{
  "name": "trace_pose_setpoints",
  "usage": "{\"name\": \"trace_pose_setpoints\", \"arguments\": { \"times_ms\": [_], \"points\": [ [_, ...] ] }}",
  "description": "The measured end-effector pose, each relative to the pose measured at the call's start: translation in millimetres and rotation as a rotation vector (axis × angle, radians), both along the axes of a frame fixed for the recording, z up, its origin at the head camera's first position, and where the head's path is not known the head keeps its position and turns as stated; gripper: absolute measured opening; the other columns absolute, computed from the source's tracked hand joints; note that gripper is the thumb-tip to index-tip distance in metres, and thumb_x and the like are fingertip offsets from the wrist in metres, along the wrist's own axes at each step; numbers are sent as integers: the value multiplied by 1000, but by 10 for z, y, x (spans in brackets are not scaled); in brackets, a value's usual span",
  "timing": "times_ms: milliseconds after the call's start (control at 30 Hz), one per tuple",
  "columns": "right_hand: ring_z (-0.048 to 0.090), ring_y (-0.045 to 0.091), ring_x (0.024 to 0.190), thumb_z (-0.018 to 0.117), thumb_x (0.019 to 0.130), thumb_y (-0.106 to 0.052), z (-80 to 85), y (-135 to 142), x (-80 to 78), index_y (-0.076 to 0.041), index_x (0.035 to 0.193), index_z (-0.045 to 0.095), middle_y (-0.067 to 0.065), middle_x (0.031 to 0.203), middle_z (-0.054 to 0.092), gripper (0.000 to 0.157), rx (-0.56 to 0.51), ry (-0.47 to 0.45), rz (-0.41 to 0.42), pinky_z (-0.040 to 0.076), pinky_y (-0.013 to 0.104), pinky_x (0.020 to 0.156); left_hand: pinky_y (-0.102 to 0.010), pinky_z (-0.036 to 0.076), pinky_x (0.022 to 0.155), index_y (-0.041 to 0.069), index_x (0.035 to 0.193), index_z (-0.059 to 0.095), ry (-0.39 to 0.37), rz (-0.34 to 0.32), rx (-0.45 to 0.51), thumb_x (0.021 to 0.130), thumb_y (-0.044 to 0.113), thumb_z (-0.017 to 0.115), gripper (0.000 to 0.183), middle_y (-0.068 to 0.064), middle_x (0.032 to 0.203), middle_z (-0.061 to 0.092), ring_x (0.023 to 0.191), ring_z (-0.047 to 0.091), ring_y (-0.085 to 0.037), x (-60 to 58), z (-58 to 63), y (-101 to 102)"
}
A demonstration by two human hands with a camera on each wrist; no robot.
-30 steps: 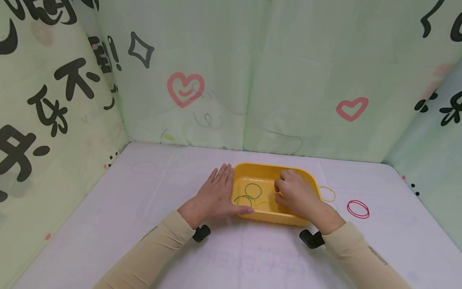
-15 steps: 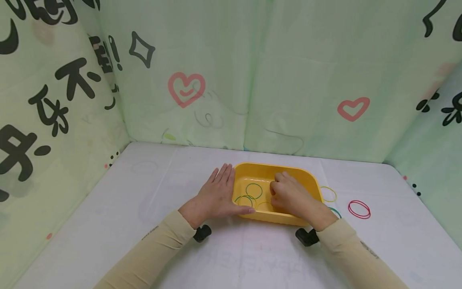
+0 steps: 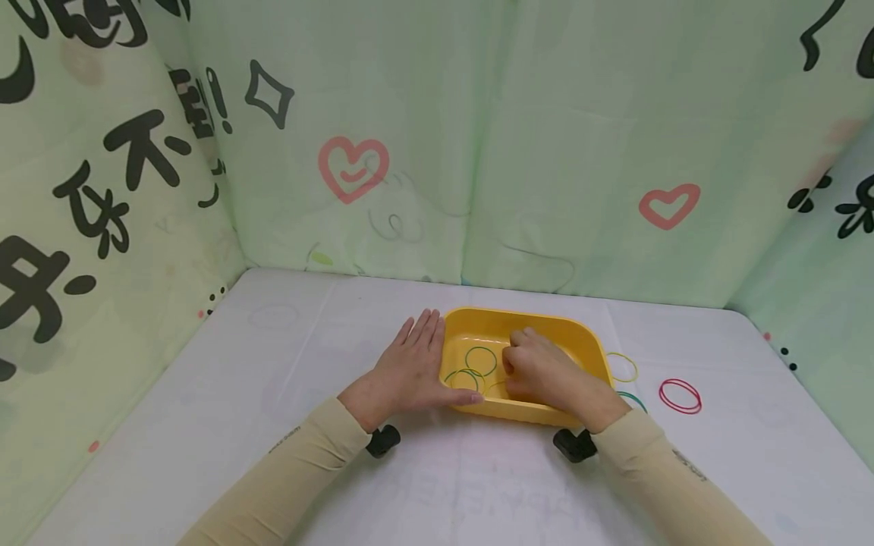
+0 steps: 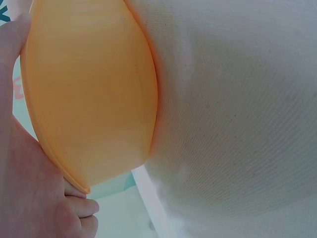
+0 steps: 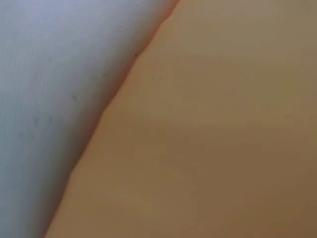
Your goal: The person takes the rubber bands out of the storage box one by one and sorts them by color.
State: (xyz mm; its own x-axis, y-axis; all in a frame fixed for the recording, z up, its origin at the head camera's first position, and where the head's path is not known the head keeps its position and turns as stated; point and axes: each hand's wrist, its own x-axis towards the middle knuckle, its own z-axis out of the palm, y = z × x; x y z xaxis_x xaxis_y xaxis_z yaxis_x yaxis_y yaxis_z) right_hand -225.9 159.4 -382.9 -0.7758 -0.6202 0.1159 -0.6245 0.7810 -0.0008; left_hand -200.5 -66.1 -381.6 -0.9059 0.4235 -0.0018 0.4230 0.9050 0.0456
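A yellow plastic tray [image 3: 532, 410] stands on the table, and its orange-looking outer wall [image 4: 94, 89] fills much of the left wrist view. My left hand [image 3: 407, 371] rests on its left end, fingers straight and thumb over the near rim. Inside the tray is my right hand [image 3: 546, 371], fingers curled downward; the fingertips are hidden, so whether they pinch anything cannot be seen. Left of it lie a green rubber band [image 3: 481, 348] and overlapping green and yellow rubber bands [image 3: 467, 370]. Part of another yellow band shows beside the right hand. The right wrist view shows only the blurred tray wall [image 5: 208, 124].
Right of the tray, a yellow rubber band [image 3: 636, 369] and a green one [image 3: 635, 399] lie on the white-covered table [image 3: 751, 455], partly hidden. Red rubber bands [image 3: 696, 394] lie farther right. A printed pale green curtain [image 3: 560, 152] encloses the back and sides.
My right hand has slid left inside the tray. The green band outside the tray's right end has come into view beside the right wrist. The left hand holds its place.
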Motion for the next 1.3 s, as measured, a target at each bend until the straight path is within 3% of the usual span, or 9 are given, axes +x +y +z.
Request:
{"name": "trace_pose_setpoints", "arguments": {
  "times_ms": [600,1300],
  "points": [
    [35,17,66,62,74,-8,-33,-54,-31,-13,62,55,-1,67,40,14,27,38,-32,30,24,59,-40,6,114,1,144,4,-9,2,-9,56,94,13,128,-14,151,5,140,0,-25,-8,-4,6],
    [37,20,73,68,73,-9,52,47,-11,-7,68,57,2,70,42,12,5,237,-24,27,27,61,-41,8,113,0,143,5,-3,4,6,58,93,16,127,-15,151,5,140,1,-25,11,0,12]
  ]
}}
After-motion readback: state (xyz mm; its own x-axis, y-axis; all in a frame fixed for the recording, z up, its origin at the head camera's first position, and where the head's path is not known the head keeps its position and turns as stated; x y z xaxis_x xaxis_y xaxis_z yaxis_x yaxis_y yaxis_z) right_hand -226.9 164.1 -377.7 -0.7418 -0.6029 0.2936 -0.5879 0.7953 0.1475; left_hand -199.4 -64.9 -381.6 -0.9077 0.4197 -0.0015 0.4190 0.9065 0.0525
